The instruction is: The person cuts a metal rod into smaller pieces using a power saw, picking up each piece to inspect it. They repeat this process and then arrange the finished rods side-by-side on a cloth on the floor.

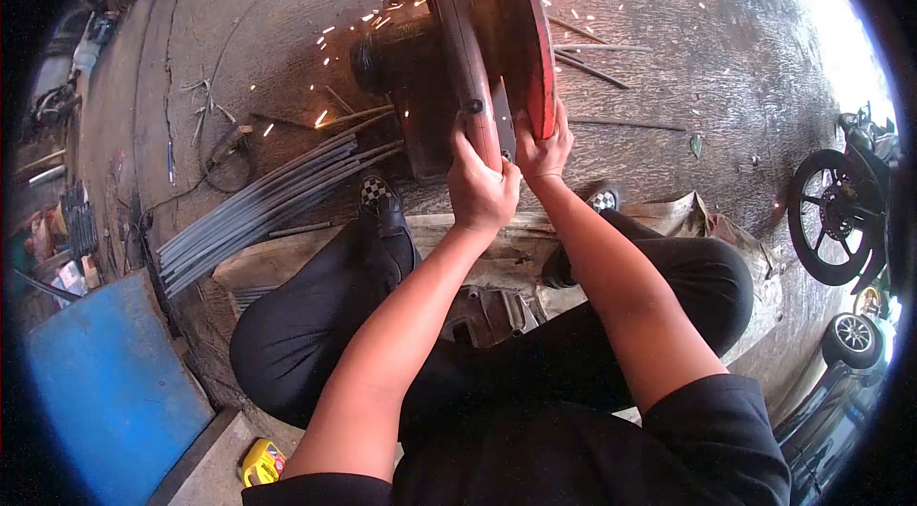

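A cut-off saw (462,38) stands on the floor in front of me, throwing sparks at its far end. My left hand (484,183) is wrapped round the end of its long dark handle (482,124). Close beside it on the right, my right hand (544,149) grips the near lower edge of a round, red-edged guard (543,76), thumb on the inner side and fingers on the outer. Between the two hands shows a narrow grey metal piece (502,119). A bundle of grey metal rods (277,200) lies to the left of the saw, near my left shoe.
Loose rods (597,67) lie on the floor beyond the saw at right. A cable (218,57) curves across the floor at left. A blue panel (115,382) and a yellow container (263,463) are at lower left. A motorcycle wheel (829,217) and a car (841,420) stand at right.
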{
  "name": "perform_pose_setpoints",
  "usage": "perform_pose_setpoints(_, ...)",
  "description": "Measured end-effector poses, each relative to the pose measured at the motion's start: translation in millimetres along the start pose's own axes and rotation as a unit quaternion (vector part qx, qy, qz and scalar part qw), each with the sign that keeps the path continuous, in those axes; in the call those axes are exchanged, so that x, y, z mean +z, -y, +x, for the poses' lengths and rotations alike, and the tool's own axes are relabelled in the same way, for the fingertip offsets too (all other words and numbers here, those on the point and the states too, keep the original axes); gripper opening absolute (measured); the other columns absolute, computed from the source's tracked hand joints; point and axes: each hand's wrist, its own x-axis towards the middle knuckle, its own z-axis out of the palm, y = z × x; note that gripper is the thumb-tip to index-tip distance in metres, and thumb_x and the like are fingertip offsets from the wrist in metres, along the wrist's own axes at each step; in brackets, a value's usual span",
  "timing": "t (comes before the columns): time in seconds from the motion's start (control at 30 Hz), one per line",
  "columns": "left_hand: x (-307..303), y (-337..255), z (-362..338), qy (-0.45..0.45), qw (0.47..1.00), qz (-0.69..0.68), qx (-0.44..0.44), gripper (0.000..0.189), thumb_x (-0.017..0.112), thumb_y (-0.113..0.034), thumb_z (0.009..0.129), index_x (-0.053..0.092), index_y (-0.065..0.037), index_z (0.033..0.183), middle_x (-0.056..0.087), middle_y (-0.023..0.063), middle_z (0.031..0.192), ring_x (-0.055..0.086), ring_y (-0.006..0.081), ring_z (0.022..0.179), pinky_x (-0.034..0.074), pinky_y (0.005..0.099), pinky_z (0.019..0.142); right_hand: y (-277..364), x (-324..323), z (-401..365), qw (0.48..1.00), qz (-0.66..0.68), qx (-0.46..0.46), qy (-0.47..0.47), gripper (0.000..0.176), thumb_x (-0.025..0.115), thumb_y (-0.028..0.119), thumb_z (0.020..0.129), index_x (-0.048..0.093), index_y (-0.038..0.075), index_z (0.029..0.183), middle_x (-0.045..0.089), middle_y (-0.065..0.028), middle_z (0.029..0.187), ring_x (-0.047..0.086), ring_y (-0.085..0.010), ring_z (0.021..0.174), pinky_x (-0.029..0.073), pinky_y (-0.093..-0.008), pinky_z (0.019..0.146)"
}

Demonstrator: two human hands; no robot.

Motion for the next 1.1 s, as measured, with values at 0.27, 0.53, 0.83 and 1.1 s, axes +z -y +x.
perform_pose_setpoints(0.27, -0.3, -1.2, 0.2, -0.004, 1.0, 0.005, 0.004, 0.074, 0.057, -0.003, 0.071, 0.025, 0.005, 0.137, 0.052, 0.0334, 0.118, 0.058, 0.0488, 0.1, 0.049, 0.0497, 0.083, -0.4, 0.4, -0.6, 1.0, -0.016, -0.003, -0.003, 0.056, 0.062, 0.018, 0.077, 0.048, 0.005, 0.129, 0.06, -0.0199, 0.114, 0.059, -0.0385, 0.103, 0.048, -0.0423, 0.087)
perform_pose_setpoints(0.53, 1.4, 1.8, -0.6, -0.003, 1.0, 0.005, 0.002, 0.075, 0.058, -0.003, 0.07, 0.025, 0.006, 0.137, 0.053, 0.0339, 0.117, 0.057, 0.0489, 0.101, 0.049, 0.05, 0.084, -0.3, 0.7, -0.6, 1.0, -0.009, -0.022, -0.015, 0.056, 0.062, 0.019, 0.077, 0.049, 0.005, 0.129, 0.06, -0.0203, 0.114, 0.059, -0.0393, 0.102, 0.048, -0.0428, 0.086)
perform_pose_setpoints(0.83, 0.4, -0.6, -0.4, 0.002, 1.0, 0.013, 0.006, 0.075, 0.057, -0.002, 0.07, 0.025, 0.005, 0.137, 0.052, 0.034, 0.118, 0.057, 0.0487, 0.103, 0.048, 0.0495, 0.086, -3.5, 1.1, -1.4, 0.997, -0.045, -0.054, -0.02, 0.055, 0.062, 0.019, 0.077, 0.049, 0.006, 0.129, 0.06, -0.0194, 0.113, 0.06, -0.0392, 0.1, 0.049, -0.0428, 0.085)
perform_pose_setpoints(1.1, -0.1, -1.0, 1.0, -0.002, 1.0, 0.013, 0.013, 0.076, 0.057, -0.003, 0.071, 0.023, 0.004, 0.138, 0.054, 0.0335, 0.115, 0.058, 0.0484, 0.1, 0.049, 0.0495, 0.084, -1.0, 0.8, -2.6, 0.999, -0.037, -0.03, -0.016, 0.054, 0.062, 0.02, 0.078, 0.049, 0.008, 0.13, 0.06, -0.0189, 0.115, 0.062, -0.038, 0.096, 0.05, -0.0431, 0.081)
